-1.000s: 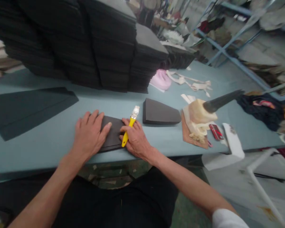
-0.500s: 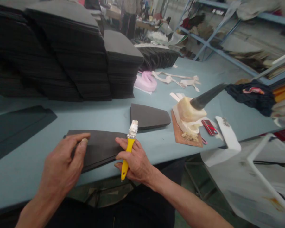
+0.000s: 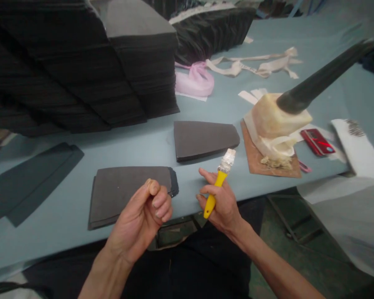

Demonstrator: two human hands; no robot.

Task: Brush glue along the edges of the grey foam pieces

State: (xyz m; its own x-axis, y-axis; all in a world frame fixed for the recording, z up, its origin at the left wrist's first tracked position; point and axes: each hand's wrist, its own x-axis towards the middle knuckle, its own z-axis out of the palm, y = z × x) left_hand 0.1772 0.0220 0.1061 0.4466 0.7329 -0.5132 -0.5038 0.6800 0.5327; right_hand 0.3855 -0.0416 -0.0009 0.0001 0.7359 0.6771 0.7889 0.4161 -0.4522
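Observation:
My right hand [image 3: 222,201] holds a paintbrush [image 3: 214,194] by its yellow handle, bristles up and caked with white stuff, some fingers stretched out. My left hand [image 3: 140,218] is closed, thumb against curled fingertips, over the near edge of a stack of dark grey tapered panels [image 3: 121,185]; nothing shows in it. At their right end these panels show a darker, slightly stepped strip. A second, neater stack of such panels [image 3: 205,139] lies just beyond the brush. Two dark panels [image 3: 31,178] overlap on the table at the left.
Tall stacks of dark sheets [image 3: 143,70] rise at the back left. To the right, a cream block-shaped container [image 3: 274,118] with a dark cone stands on a brown board [image 3: 255,160]. Near it lie a red phone-like case [image 3: 317,142], a pink cloth roll [image 3: 195,81] and pale strips [image 3: 255,68].
My left hand has moved right and turned palm up, its fingers curling in. My right hand has drawn right, off the near stack, with the brush. The view has tipped down.

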